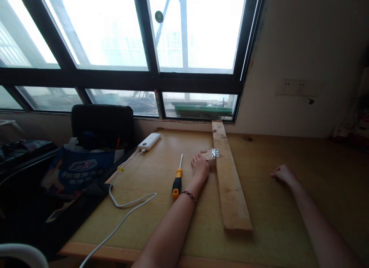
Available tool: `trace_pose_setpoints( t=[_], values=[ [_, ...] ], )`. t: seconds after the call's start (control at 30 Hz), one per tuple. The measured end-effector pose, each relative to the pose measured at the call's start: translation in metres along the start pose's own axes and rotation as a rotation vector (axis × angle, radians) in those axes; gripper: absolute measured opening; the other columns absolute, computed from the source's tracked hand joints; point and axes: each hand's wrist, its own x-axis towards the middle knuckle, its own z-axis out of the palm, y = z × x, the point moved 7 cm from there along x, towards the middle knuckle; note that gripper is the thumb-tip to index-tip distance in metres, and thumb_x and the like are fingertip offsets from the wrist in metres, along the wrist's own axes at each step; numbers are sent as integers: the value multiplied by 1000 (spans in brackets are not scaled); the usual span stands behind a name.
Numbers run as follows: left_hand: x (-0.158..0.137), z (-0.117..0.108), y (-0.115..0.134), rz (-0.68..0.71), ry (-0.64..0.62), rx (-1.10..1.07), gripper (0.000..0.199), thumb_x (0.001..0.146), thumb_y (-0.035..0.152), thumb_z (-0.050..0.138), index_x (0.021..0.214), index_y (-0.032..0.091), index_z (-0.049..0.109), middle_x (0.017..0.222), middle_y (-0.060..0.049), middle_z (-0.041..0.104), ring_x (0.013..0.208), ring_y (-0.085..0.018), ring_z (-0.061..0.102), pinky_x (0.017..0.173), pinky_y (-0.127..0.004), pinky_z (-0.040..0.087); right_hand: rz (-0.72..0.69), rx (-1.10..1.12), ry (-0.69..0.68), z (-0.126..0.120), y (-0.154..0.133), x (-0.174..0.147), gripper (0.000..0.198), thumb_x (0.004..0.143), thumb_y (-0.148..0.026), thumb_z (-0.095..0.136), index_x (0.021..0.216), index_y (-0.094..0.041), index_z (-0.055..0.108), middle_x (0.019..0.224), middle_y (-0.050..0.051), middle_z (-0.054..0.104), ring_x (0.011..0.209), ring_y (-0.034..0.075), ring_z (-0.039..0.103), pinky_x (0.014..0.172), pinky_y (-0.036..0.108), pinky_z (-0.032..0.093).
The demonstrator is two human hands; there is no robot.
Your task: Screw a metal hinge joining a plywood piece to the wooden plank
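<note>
Lengthwise, your wooden plank (230, 183) lies flat on the bench (268, 225), its far end up against the wall below the window (198, 29) and its near end pointing back toward you. That long axis isn't quite straight away from you: it slants, so the near end sits farther right than the far one. To its left, your small wooden piece (210, 155) points crosswise, its right end at the plank's left edge, roughly square to it. A metal hinge (215, 153) bridges the two, one leaf on each, with its joint running along the plank's edge.

Your left hand (200, 166) has its grip closed over the small piece's left end, fingers bent together on the wood. Your right hand (285, 175) is well apart, to the right of the plank and over the bench; its grip is pinched together on a tiny shiny bit (275, 179), too small to make out.

Beside your left wrist you have a screwdriver (177, 179), blade toward the window, handle toward you. Farther left, at the bench's edge, sits a white power bank (149, 142) with a white cable (127, 204) trailing your way.
</note>
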Motion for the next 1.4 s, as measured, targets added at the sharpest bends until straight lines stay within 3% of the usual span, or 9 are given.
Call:
trace_pose_setpoints(
  t=[0.1,0.13,0.23,0.3,0.47,0.57,0.77,1.4],
  values=[
    [0,0,1,12,-8,-3,31,81,9,31,105,6,50,106,-17,56,100,-23,49,91,-35,32,67,151,-138,6,-7,-8,7,51,-20,70,49,-16,65,47,7,61,45,19,56,46,29,41],
    [0,0,1,14,-8,-5,31,81,9,31,106,6,50,106,-17,55,101,-23,49,91,-35,32,46,266,-112,4,-16,-11,7,52,-22,70,52,-16,66,50,8,63,47,19,57,47,29,42],
    [0,0,0,8,-6,-8,32,82,10,30,107,6,49,107,-18,55,102,-24,48,91,-36,32,-82,748,-60,3,-60,-26,21,52,-33,72,63,-16,67,65,9,67,56,18,60,54,29,48],
    [0,0,0,7,-9,-6,32,82,10,31,107,6,49,106,-18,55,101,-24,48,91,-36,32,-185,944,-75,5,-101,-39,32,51,-40,74,70,-15,67,70,9,67,61,18,61,59,30,51],
    [1,2,1,-3,-4,-2,33,81,10,31,109,6,48,107,-17,55,102,-24,48,90,-35,33,-420,1067,-190,18,-213,-64,35,56,-44,72,76,-15,66,73,6,67,67,17,62,64,30,51],
    [1,1,1,7,8,7,33,80,9,32,108,6,49,107,-17,56,102,-24,49,91,-35,33,-505,992,-203,35,-253,-66,32,57,-43,72,72,-15,65,69,5,67,65,17,61,61,29,49],
    [0,2,0,11,3,18,32,80,9,33,107,7,49,105,-16,56,100,-23,50,91,-35,33,-628,805,-117,55,-263,-65,22,66,-38,65,72,-17,64,70,4,66,65,17,60,61,29,47],
    [1,3,1,8,-11,13,33,80,9,31,107,7,49,107,-17,56,101,-23,50,90,-34,33,-742,595,-105,47,-270,-85,16,68,-35,61,70,-18,61,67,2,64,58,13,58,56,25,45]
  ],
)
